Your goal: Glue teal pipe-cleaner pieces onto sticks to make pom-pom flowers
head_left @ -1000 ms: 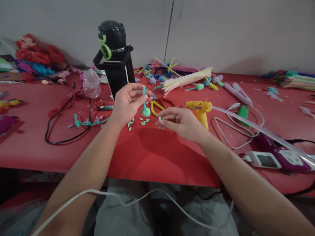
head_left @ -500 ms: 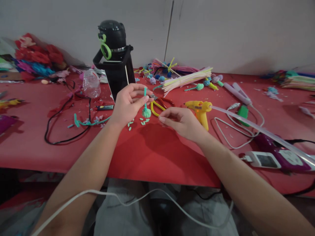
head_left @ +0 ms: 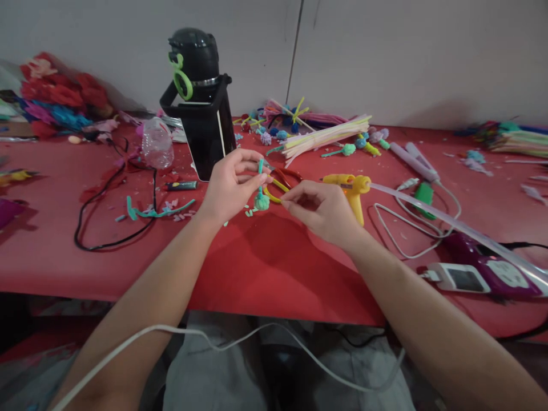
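Note:
My left hand point(head_left: 231, 185) pinches the stem of a teal pipe-cleaner piece with a fuzzy ball point(head_left: 261, 200) at its lower end, held upright just above the red table point(head_left: 265, 262). My right hand point(head_left: 319, 208) is close beside it on the right, fingertips pinched together near the ball; whether a small teal bit is between them is too small to tell. Several short teal cut bits point(head_left: 249, 212) lie on the table under my left hand. Yellow-handled scissors point(head_left: 274, 188) lie just behind the ball.
A yellow glue gun point(head_left: 349, 185) stands right of my right hand, with a clear glue stick point(head_left: 449, 222) trailing right. A black bottle in a stand point(head_left: 199, 97) is behind. Pipe cleaners point(head_left: 325, 137), a black cable point(head_left: 111, 228), white cables point(head_left: 411, 234) and a purple device point(head_left: 488, 274) lie around.
Both hands have drifted slightly right and closer together. My right fingertips have risen from the table toward the teal ball. The view has shifted a little.

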